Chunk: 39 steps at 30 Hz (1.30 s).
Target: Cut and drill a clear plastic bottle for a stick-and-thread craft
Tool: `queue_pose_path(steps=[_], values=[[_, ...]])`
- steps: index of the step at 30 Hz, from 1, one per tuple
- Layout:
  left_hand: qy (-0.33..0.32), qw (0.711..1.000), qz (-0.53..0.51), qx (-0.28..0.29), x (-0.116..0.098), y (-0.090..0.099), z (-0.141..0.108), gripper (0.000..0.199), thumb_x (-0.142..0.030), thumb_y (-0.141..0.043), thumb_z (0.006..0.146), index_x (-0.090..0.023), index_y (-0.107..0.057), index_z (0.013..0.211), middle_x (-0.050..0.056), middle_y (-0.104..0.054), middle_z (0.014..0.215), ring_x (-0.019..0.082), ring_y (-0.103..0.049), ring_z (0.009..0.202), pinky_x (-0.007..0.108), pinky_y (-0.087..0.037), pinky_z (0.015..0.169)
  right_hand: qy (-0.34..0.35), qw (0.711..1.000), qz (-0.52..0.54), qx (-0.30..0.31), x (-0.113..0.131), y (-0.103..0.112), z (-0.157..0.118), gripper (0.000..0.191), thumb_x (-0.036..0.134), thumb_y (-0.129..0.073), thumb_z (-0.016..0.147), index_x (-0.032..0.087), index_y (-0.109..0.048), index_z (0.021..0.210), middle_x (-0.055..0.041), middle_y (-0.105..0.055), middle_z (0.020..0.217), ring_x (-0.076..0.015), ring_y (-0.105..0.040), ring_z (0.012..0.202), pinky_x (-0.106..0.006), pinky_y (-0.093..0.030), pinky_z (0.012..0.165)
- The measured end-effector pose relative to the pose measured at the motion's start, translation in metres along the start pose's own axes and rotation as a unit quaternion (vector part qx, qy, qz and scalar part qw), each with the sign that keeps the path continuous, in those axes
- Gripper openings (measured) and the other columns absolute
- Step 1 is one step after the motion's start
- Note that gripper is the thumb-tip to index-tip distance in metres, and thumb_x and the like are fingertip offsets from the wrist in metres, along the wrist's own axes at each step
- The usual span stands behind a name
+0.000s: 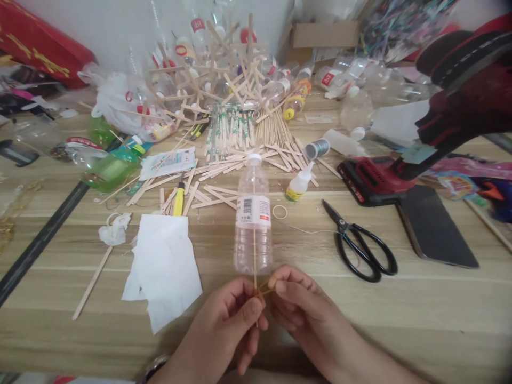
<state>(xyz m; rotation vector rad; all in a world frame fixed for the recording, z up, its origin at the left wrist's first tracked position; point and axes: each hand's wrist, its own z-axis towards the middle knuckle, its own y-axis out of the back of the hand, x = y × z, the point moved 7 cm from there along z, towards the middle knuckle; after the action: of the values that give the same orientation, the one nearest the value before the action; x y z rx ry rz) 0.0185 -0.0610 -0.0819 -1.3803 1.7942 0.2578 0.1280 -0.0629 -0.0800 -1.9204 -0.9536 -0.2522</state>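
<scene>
My left hand [230,320] is closed on a thin wooden skewer [255,250], thumb and fingers pinching its lower part. The skewer points away from me, in front of a clear plastic bottle [243,248] with a white cap and a pink-and-white label. An orange-yellow rubber band [268,291] runs from the skewer at my left fingertips to my right hand [306,304], whose thumb and index finger pinch and stretch it. Whether the band is wound round the skewer is hidden by my fingers.
Black scissors [356,240], a phone [436,226] and a red power tool [376,178] lie at the right. White paper [170,266] is at the left. A glue bottle [298,184], craft sticks [218,168] and a yellow cutter [179,198] are farther back, before piled bottles.
</scene>
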Motion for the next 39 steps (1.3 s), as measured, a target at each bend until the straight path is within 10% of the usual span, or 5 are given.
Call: queue_pose_path(steps=[6, 11, 15, 27, 39], values=[[0.015, 0.997, -0.070, -0.015, 0.003, 0.002, -0.012, 0.040, -0.053, -0.072, 0.076, -0.018, -0.054, 0.081, -0.006, -0.059, 0.066, 0.000, -0.037, 0.035, 0.014, -0.023, 0.033, -0.116, 0.980, -0.125, 0.105, -0.008, -0.011, -0.005, 0.034, 0.044, -0.060, 0.075, 0.019, -0.058, 0.053, 0.0099, -0.031, 0.034, -0.0036, -0.016, 0.029, -0.019, -0.010, 0.030], [0.023, 0.997, -0.065, -0.024, 0.005, 0.009, -0.015, 0.043, -0.056, -0.073, 0.073, -0.018, -0.052, 0.078, -0.006, -0.059, 0.062, -0.001, -0.033, 0.032, 0.014, -0.020, 0.031, -0.061, 0.861, -0.501, 0.064, 0.011, -0.006, -0.005, 0.033, 0.034, -0.047, 0.081, 0.019, -0.059, 0.054, 0.0052, -0.043, 0.038, -0.0051, -0.032, 0.031, -0.016, -0.020, 0.030], [0.029, 0.997, -0.057, -0.037, 0.009, 0.011, -0.015, 0.045, -0.058, -0.072, 0.072, -0.018, -0.053, 0.078, -0.007, -0.058, 0.061, -0.001, -0.033, 0.031, 0.014, -0.019, 0.031, -0.103, 0.806, -0.581, 0.052, 0.009, 0.004, -0.005, 0.031, 0.034, -0.050, 0.083, 0.019, -0.062, 0.060, 0.0051, -0.048, 0.041, -0.0056, -0.037, 0.032, -0.015, -0.025, 0.029], [0.021, 0.998, -0.052, -0.042, 0.007, 0.005, -0.018, 0.041, -0.054, -0.072, 0.075, -0.018, -0.054, 0.078, -0.006, -0.060, 0.064, -0.001, -0.034, 0.033, 0.013, -0.020, 0.032, -0.113, 0.815, -0.559, 0.104, 0.009, 0.002, -0.003, 0.038, 0.033, -0.060, 0.082, 0.019, -0.054, 0.047, 0.0064, -0.046, 0.038, -0.0043, -0.034, 0.029, -0.015, -0.022, 0.027], [0.007, 0.991, -0.126, -0.049, 0.013, 0.002, -0.006, 0.044, -0.054, -0.080, 0.065, -0.015, -0.060, 0.071, -0.004, -0.061, 0.056, 0.001, -0.039, 0.032, 0.014, -0.023, 0.030, -0.017, 0.930, -0.357, 0.087, -0.002, -0.009, 0.004, 0.039, 0.055, -0.072, 0.077, 0.016, -0.075, 0.069, 0.0048, -0.053, 0.054, -0.0030, -0.030, 0.038, -0.018, -0.020, 0.032]])
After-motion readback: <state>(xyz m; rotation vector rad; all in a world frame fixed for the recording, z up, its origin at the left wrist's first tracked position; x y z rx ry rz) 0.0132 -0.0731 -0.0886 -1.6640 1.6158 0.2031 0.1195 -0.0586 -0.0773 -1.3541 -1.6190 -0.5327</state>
